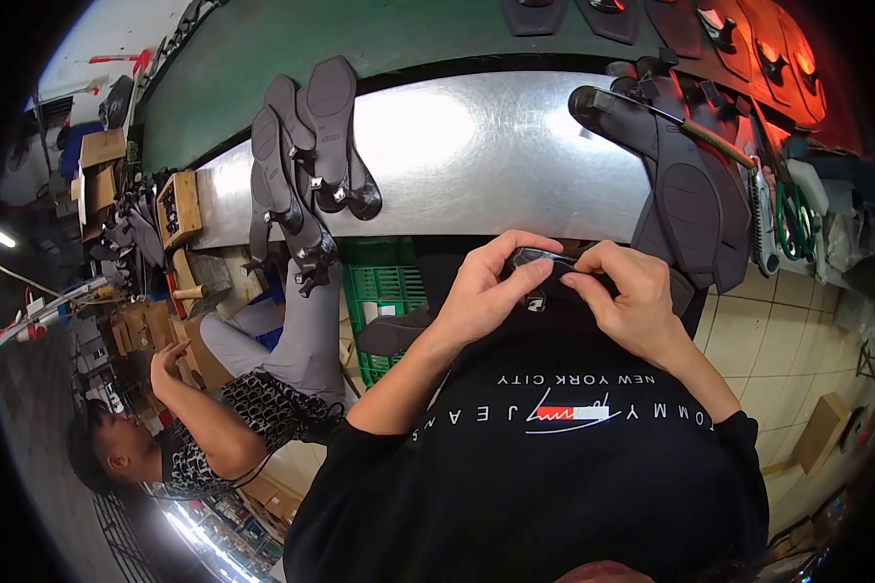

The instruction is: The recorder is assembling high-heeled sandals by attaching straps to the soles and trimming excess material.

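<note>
In front of my chest, below the metal table's near edge, both hands work on one small glossy black shoe part [529, 257]. My left hand [486, 291] is closed, pinching it between thumb and fingers. Close on its right, my right hand [630, 293] pinches the part's thin end with thumb and forefinger. A small metal ornament [535, 304] shows just below the fingers. Whatever hangs beneath the hands blends into my black shirt, so its full shape is hidden.
The shiny metal table [476, 146] carries dark shoe soles [332, 102] with glossy straps at left. More soles [695, 194] are piled at right, near a tool, a brush [763, 219] and green scissors [797, 209]. Green crate [389, 287] below; a co-worker [233, 418] sits at left.
</note>
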The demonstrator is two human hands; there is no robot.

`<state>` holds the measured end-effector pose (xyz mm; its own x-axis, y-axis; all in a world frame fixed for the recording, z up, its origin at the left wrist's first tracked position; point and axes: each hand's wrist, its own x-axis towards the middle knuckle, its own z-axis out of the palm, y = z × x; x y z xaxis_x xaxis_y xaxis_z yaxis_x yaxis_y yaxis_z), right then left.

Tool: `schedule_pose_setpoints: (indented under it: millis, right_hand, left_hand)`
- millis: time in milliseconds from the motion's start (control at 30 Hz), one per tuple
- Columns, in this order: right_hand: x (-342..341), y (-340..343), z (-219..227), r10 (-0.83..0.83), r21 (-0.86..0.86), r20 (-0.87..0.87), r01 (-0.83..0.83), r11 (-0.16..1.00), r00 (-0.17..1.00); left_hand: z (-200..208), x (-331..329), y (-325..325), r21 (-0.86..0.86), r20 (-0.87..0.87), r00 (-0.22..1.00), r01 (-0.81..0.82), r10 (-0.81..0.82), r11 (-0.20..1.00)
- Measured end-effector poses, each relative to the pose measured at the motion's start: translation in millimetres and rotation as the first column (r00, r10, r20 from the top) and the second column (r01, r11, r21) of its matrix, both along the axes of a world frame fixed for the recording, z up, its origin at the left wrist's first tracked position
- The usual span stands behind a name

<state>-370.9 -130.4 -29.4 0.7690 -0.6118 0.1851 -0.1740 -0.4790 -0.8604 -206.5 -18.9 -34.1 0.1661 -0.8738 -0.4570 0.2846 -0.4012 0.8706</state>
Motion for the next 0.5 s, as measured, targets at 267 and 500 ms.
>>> schedule_pose_setpoints:
  millis: [267, 500]
  right_hand:
    - [2, 4, -1, -0.026, 0.141, -0.009, 0.027, 0.99, 1.0]
    - [3, -5, -2, -0.001, 0.304, -0.046, 0.015, 0.953, 0.999]
  left_hand:
    - [-4, -1, -1, 0.091, -0.01, 0.994, -0.111, 0.112, 0.99]
    - [10, 3, -5, 0.089, -0.01, 0.998, -0.055, 0.056, 0.994]
